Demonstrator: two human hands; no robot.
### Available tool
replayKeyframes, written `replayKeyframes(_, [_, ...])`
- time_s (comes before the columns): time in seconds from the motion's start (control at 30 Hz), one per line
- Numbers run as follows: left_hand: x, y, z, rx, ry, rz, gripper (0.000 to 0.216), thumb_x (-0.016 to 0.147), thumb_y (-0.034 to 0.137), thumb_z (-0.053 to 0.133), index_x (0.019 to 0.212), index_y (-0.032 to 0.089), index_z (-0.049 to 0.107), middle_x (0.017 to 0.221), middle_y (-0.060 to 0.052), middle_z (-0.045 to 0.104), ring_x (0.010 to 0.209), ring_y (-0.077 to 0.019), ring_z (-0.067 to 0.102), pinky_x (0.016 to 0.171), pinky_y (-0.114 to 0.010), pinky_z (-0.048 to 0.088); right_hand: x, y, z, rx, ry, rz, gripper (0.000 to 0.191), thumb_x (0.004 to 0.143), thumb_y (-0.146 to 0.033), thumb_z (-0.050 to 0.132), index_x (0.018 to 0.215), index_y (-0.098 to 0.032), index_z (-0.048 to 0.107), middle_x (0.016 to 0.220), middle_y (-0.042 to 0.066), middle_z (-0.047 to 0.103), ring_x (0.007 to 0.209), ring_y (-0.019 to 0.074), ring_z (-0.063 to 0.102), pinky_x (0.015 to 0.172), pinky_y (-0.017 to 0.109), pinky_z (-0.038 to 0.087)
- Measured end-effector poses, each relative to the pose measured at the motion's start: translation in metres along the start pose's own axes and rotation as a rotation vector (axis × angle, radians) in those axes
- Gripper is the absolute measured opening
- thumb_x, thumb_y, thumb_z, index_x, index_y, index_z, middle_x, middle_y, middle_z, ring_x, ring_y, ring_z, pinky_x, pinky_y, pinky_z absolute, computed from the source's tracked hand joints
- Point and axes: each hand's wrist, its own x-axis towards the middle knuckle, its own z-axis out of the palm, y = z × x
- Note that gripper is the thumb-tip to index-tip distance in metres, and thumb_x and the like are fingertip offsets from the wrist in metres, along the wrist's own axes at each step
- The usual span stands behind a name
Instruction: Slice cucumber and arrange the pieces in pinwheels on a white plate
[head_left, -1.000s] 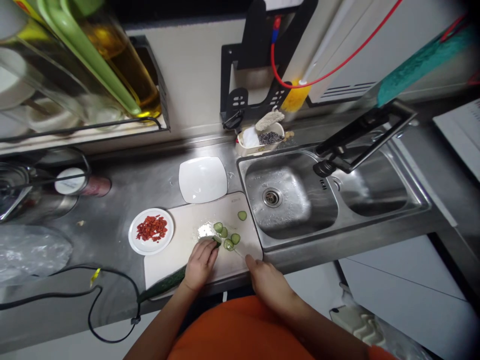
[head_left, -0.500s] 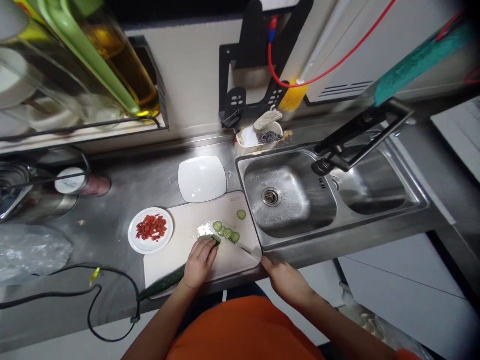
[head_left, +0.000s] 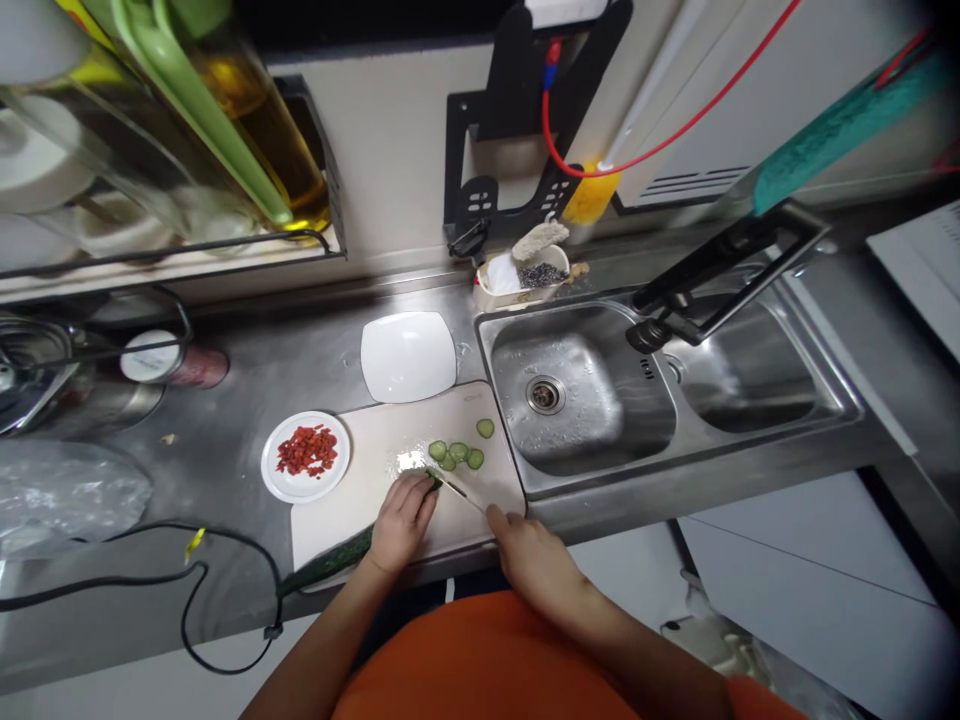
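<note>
My left hand [head_left: 403, 520] is closed around a cucumber [head_left: 330, 562] on the white cutting board [head_left: 352, 450]; the long uncut part shows left of my wrist, over the board's near left corner. In my right hand [head_left: 534, 555] is a knife [head_left: 466, 497], its handle covered by my fingers. The blade lies at the cut end of the cucumber, close to my left fingertips. Several cucumber slices [head_left: 458, 453] sit just beyond the blade, and one single slice [head_left: 485, 428] lies apart near the board's right edge.
A white plate of chopped red pieces [head_left: 306, 457] overlaps the board's left corner. Behind the board is a square white dish [head_left: 409, 357]. A double steel sink [head_left: 585, 390] with a black faucet [head_left: 697, 270] is at right. A black cable [head_left: 225, 540] loops at left.
My right hand and the knife have moved left, bringing the blade to the cucumber's cut end. The slices have spread a little. My left hand keeps its hold.
</note>
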Motion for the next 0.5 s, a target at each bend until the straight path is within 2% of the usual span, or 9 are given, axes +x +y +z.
replayKeyframes(0.13, [0.0,0.0,0.0,0.012,-0.003,0.006,0.018,0.087,0.017,0.054,0.105,0.017,0.058,0.098,-0.007,0.066,0.098,-0.019,0.06,0.093,-0.038,0.049,0.006,-0.011,0.005,0.005,0.029,-0.007,0.032,0.085,-0.003,0.032,0.108,-0.018,0.05,0.089,0.009,0.066,0.08,0.0202,0.065,0.059,0.022,0.04])
replayKeyframes(0.5, [0.0,0.0,0.0,0.036,0.005,0.017,0.017,0.087,0.017,0.054,0.103,0.017,0.059,0.096,-0.007,0.066,0.097,-0.0192,0.061,0.093,-0.039,0.049,0.002,-0.016,0.001,0.013,0.026,0.006,0.032,0.088,-0.004,0.03,0.106,-0.018,0.052,0.087,0.01,0.067,0.078,0.0194,0.066,0.059,0.021,0.043])
